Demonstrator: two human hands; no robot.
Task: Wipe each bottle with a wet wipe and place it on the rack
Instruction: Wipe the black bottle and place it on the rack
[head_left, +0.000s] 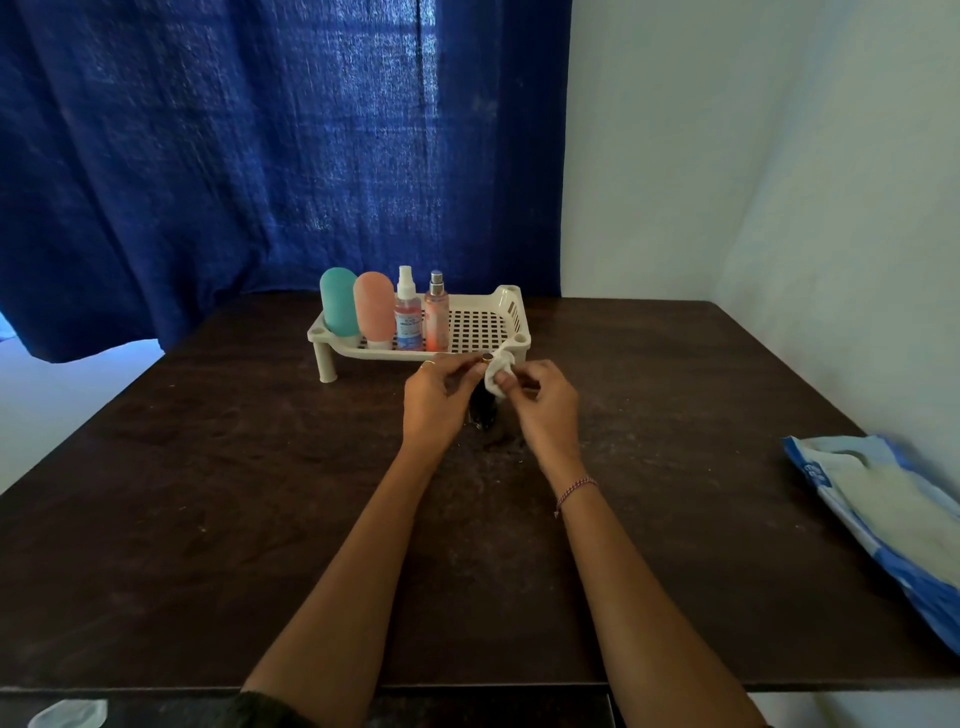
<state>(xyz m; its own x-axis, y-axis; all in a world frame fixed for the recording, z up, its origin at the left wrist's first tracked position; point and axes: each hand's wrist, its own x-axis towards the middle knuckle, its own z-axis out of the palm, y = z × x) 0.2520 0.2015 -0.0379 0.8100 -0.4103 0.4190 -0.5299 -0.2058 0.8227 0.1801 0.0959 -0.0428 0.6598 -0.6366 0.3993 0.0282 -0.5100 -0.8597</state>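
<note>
A small dark bottle (482, 410) with a gold cap stands on the dark table (208, 493) just in front of the rack. My left hand (434, 397) grips its upper part. My right hand (540, 400) pinches a crumpled white wet wipe (498, 371) against the bottle's top. The cream slotted rack (483, 325) stands at the table's back. In its left half stand a teal bottle (338, 301), a salmon bottle (374, 306), a clear spray bottle (408, 309) and an orange-pink spray bottle (436, 312).
A blue and white wipes pack (883, 514) lies at the table's right edge. A blue curtain (260, 156) hangs behind the table, and a pale wall (779, 208) runs along the right. The rack's right half holds nothing.
</note>
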